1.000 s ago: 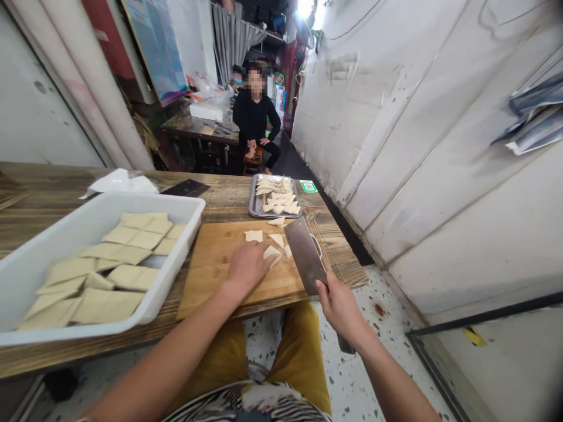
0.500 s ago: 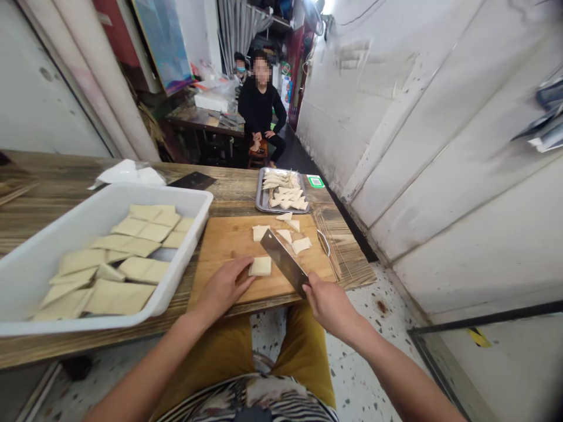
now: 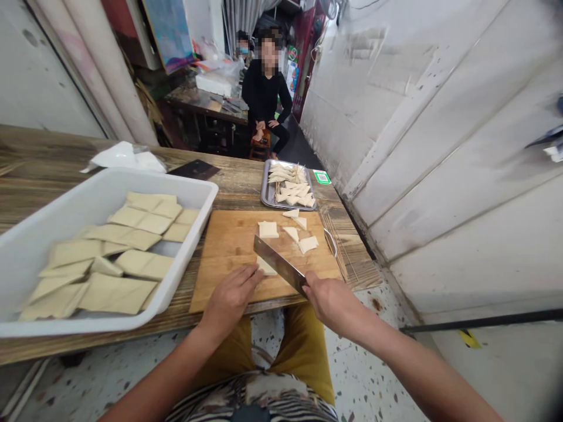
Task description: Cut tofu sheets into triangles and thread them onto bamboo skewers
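My right hand (image 3: 323, 296) is closed round the handle of a cleaver (image 3: 279, 262). The blade slants up and left across a pale square piece (image 3: 266, 266) on the wooden cutting board (image 3: 220, 252). My left hand (image 3: 235, 290) rests at the board's front, its fingertips at the left edge of that piece; whether they grip it is hard to tell. Behind the blade lie another square stack (image 3: 268, 230) and several cut pieces (image 3: 308, 244). A metal tray (image 3: 269, 198) beyond the board holds many folded pale pieces with thin sticks.
A large white bin (image 3: 176, 281) of pale sheets stands at the left. Thin sticks (image 3: 341, 246) lie right of the board. A dark flat blade (image 3: 194, 169) and a white bag (image 3: 125, 157) are at the back. A person (image 3: 266, 97) sits beyond the table.
The cleaver has moved left over the square piece and now partly covers it. My left fingers have come closer together beside it. The camera view has shifted slightly.
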The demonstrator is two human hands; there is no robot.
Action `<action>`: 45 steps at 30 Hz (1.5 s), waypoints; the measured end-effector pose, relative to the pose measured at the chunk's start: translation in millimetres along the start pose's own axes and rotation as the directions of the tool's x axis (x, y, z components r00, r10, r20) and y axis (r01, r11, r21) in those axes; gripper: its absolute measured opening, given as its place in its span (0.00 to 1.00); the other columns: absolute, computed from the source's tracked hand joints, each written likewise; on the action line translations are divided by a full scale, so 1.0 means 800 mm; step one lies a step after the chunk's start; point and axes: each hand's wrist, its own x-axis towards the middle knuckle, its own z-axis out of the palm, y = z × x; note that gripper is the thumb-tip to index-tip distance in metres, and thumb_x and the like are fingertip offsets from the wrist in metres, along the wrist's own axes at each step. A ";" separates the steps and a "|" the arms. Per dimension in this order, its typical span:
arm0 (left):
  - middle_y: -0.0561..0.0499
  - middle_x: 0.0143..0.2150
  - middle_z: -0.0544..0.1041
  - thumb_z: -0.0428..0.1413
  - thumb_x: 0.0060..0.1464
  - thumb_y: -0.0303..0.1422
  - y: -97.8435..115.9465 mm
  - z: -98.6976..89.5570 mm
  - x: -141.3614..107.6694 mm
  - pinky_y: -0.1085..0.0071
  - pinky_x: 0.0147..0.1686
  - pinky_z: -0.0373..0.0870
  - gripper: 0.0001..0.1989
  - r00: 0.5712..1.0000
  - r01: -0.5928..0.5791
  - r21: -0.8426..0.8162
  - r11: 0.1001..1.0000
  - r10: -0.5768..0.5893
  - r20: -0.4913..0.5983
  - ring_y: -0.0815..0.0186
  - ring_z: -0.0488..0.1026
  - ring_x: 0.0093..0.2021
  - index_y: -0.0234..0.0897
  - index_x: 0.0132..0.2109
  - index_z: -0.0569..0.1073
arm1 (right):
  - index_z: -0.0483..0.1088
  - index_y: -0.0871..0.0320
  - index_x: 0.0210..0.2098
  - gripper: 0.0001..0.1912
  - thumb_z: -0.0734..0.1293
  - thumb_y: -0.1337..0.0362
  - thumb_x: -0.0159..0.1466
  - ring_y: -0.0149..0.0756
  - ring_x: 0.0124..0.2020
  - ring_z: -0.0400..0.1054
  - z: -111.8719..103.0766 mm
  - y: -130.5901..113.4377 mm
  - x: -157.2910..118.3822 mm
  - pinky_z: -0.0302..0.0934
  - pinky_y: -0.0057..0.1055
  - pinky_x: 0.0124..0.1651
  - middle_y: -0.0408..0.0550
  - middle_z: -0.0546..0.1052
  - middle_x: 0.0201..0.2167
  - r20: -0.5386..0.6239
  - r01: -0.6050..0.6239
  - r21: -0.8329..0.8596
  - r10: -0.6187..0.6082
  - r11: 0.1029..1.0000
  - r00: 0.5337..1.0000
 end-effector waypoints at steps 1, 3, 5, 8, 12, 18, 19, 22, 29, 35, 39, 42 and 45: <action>0.39 0.49 0.73 0.48 0.57 0.24 0.000 0.000 0.000 0.59 0.50 0.68 0.16 1.000 0.000 0.002 1.000 0.000 -0.003 0.58 0.69 0.50 0.31 0.52 0.69 | 0.61 0.59 0.39 0.07 0.53 0.65 0.68 0.40 0.24 0.73 0.000 0.001 0.000 0.47 0.29 0.21 0.50 0.77 0.24 -0.001 0.001 0.000 -0.001 1.000 1.000; 0.40 0.49 0.74 0.48 0.57 0.24 0.001 -0.001 0.000 0.59 0.50 0.69 0.16 1.000 0.001 0.008 1.000 -0.001 -0.006 0.59 0.69 0.50 0.32 0.52 0.69 | 0.61 0.59 0.39 0.07 0.54 0.65 0.68 0.40 0.24 0.73 0.000 0.001 0.000 0.46 0.29 0.21 0.49 0.77 0.24 0.000 0.000 0.001 0.000 1.000 1.000; 0.40 0.49 0.74 0.48 0.57 0.24 0.002 -0.002 0.002 0.59 0.49 0.69 0.15 1.000 0.001 0.011 1.000 0.000 -0.009 0.59 0.70 0.50 0.33 0.52 0.69 | 0.61 0.59 0.39 0.07 0.54 0.65 0.68 0.39 0.24 0.73 0.000 0.002 0.001 0.46 0.29 0.21 0.49 0.77 0.24 0.001 -0.002 0.001 0.002 1.000 1.000; 0.40 0.48 0.74 0.49 0.57 0.25 0.003 -0.003 0.005 0.60 0.49 0.69 0.14 1.000 -0.004 0.015 1.000 0.005 -0.025 0.59 0.70 0.49 0.32 0.50 0.70 | 0.62 0.59 0.39 0.07 0.54 0.65 0.68 0.40 0.25 0.73 -0.001 0.003 0.001 0.45 0.29 0.21 0.49 0.78 0.25 0.000 -0.002 0.000 0.002 1.000 1.000; 0.40 0.48 0.75 0.49 0.58 0.26 0.003 -0.002 0.005 0.59 0.49 0.69 0.14 1.000 0.007 0.004 1.000 -0.007 -0.027 0.59 0.70 0.50 0.33 0.50 0.71 | 0.62 0.59 0.39 0.07 0.54 0.66 0.68 0.40 0.24 0.73 0.000 0.004 0.002 0.45 0.29 0.21 0.49 0.78 0.24 -0.009 0.019 0.000 -0.019 1.000 1.000; 0.40 0.49 0.74 0.48 0.58 0.26 0.002 -0.001 0.003 0.60 0.49 0.69 0.15 1.000 0.013 0.013 1.000 -0.013 -0.013 0.59 0.70 0.50 0.33 0.51 0.70 | 0.61 0.59 0.39 0.07 0.54 0.65 0.68 0.39 0.25 0.73 -0.002 0.004 0.003 0.45 0.29 0.21 0.49 0.78 0.25 0.004 0.010 0.005 -0.010 1.000 1.000; 0.40 0.48 0.74 0.48 0.58 0.26 0.002 -0.002 0.003 0.60 0.49 0.69 0.15 1.000 0.011 0.020 1.000 -0.010 -0.013 0.59 0.70 0.50 0.33 0.51 0.70 | 0.61 0.59 0.39 0.07 0.54 0.65 0.68 0.39 0.25 0.73 -0.003 0.003 0.002 0.45 0.29 0.21 0.49 0.78 0.25 0.009 0.006 0.007 -0.006 1.000 1.000; 0.40 0.48 0.75 0.49 0.57 0.26 0.003 -0.003 0.005 0.61 0.49 0.69 0.14 1.000 0.001 0.029 1.000 -0.001 -0.023 0.59 0.71 0.49 0.32 0.50 0.71 | 0.61 0.59 0.40 0.07 0.54 0.66 0.68 0.40 0.25 0.73 -0.004 0.003 0.002 0.45 0.29 0.21 0.49 0.78 0.25 0.015 -0.002 0.003 0.002 1.000 1.000; 0.41 0.47 0.75 0.49 0.58 0.26 0.005 -0.004 0.007 0.61 0.48 0.70 0.14 0.999 0.005 0.031 1.000 -0.004 -0.032 0.60 0.71 0.48 0.33 0.50 0.71 | 0.61 0.60 0.40 0.06 0.55 0.66 0.68 0.40 0.27 0.74 -0.005 0.002 0.003 0.47 0.29 0.22 0.49 0.78 0.26 0.036 -0.003 0.008 0.002 1.000 0.999; 0.41 0.47 0.75 0.49 0.58 0.26 0.005 -0.005 0.008 0.61 0.48 0.70 0.14 1.000 0.014 0.014 1.000 -0.014 -0.020 0.60 0.71 0.48 0.33 0.49 0.71 | 0.61 0.60 0.41 0.06 0.54 0.66 0.68 0.39 0.27 0.74 -0.007 0.002 0.003 0.49 0.29 0.24 0.50 0.78 0.27 0.043 0.004 0.040 -0.006 0.999 0.999; 0.41 0.47 0.75 0.48 0.58 0.26 0.005 -0.006 0.008 0.61 0.48 0.69 0.14 1.000 0.012 -0.001 1.000 -0.012 -0.022 0.60 0.71 0.48 0.33 0.50 0.71 | 0.61 0.61 0.41 0.07 0.54 0.66 0.68 0.40 0.27 0.73 -0.006 0.002 0.003 0.49 0.29 0.23 0.51 0.78 0.27 0.044 0.001 0.029 -0.002 1.000 0.999; 0.40 0.47 0.75 0.49 0.58 0.26 0.005 -0.006 0.009 0.62 0.48 0.69 0.13 1.000 0.006 0.011 1.000 -0.005 -0.029 0.60 0.71 0.48 0.32 0.49 0.71 | 0.61 0.60 0.41 0.07 0.54 0.66 0.68 0.40 0.26 0.73 -0.005 0.004 0.004 0.48 0.29 0.23 0.51 0.78 0.26 0.031 0.010 0.022 -0.011 1.000 0.999; 0.40 0.47 0.75 0.49 0.58 0.26 0.005 -0.005 0.008 0.62 0.48 0.70 0.13 1.000 0.002 0.033 0.999 -0.002 -0.026 0.60 0.71 0.48 0.32 0.49 0.71 | 0.61 0.60 0.41 0.07 0.54 0.66 0.68 0.40 0.25 0.73 -0.004 0.005 0.004 0.48 0.28 0.23 0.51 0.78 0.26 0.038 0.016 0.022 -0.016 1.000 0.999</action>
